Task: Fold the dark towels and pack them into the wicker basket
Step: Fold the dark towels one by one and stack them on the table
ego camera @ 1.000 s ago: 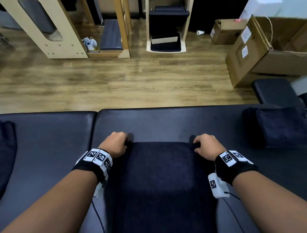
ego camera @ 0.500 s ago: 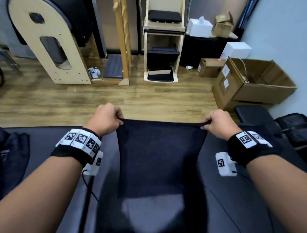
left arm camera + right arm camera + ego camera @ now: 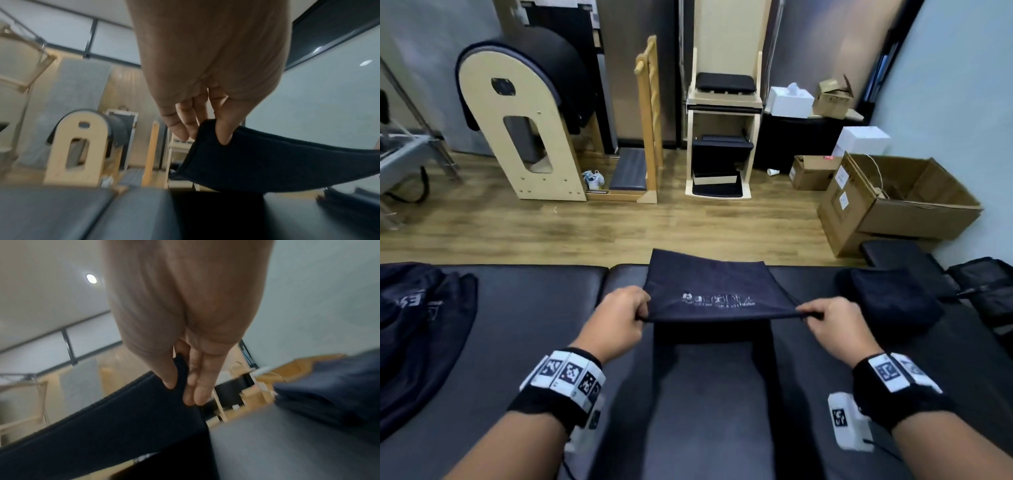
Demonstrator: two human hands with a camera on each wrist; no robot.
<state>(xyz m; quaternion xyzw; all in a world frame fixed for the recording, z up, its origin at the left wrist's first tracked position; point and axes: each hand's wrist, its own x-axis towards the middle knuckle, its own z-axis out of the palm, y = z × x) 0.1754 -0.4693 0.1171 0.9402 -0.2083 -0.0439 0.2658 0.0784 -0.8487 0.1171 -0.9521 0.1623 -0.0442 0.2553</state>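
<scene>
A dark towel (image 3: 709, 291) with pale lettering hangs stretched between my hands above the black padded table (image 3: 534, 308). My left hand (image 3: 619, 317) pinches its near left corner. My right hand (image 3: 825, 318) pinches the near right corner. The far part of the towel lies tilted away from me. In the left wrist view, thumb and fingers (image 3: 224, 129) clamp the towel (image 3: 277, 162) edge. The right wrist view shows the thumb (image 3: 168, 378) pressing the towel (image 3: 123, 418) against the fingers. No wicker basket is in view.
A folded dark towel (image 3: 890, 298) lies on the table to the right. A heap of dark cloth (image 3: 421, 318) lies at the left. Beyond the table's far edge are wood floor, an arched wooden barrel (image 3: 530, 130), a wooden chair (image 3: 722, 137) and open cardboard boxes (image 3: 900, 202).
Both hands have lifted the towel's far edge off the table and drawn it back toward me, so the lettered side now faces up. My head has tilted up.
</scene>
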